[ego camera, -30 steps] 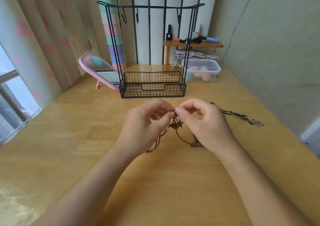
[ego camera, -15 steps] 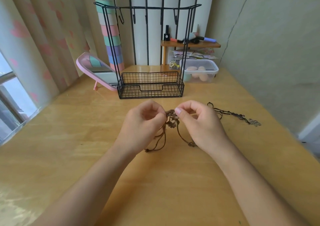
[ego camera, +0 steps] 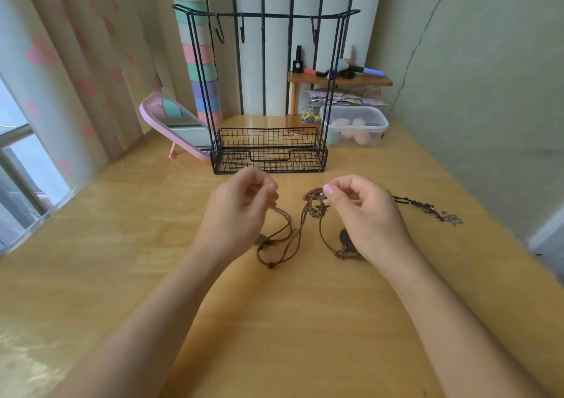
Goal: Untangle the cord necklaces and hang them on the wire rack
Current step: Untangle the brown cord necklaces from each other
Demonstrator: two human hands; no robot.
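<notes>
Brown cord necklaces [ego camera: 300,233] hang in loops between my hands just above the wooden table. My left hand [ego camera: 241,208] pinches one brown cord that droops to a knot near the table. My right hand [ego camera: 363,214] pinches a bunch of cord with small metal charms at its fingertips; a dark pendant [ego camera: 346,239] lies under its palm. A black cord necklace [ego camera: 427,210] with a metal flower charm lies on the table to the right. The black wire rack [ego camera: 268,153] stands behind the hands, its hooks on the top bar bare.
A pink tilted mirror [ego camera: 171,123] stands left of the rack. A clear plastic box [ego camera: 355,129] with sponges and a small wooden shelf [ego camera: 338,80] with cosmetics sit at the back right. Curtains and a window are at the left, a wall at the right.
My hands have moved apart, drawing the brown cords into two separate loops. Before, both hands pinched the same tangle close together.
</notes>
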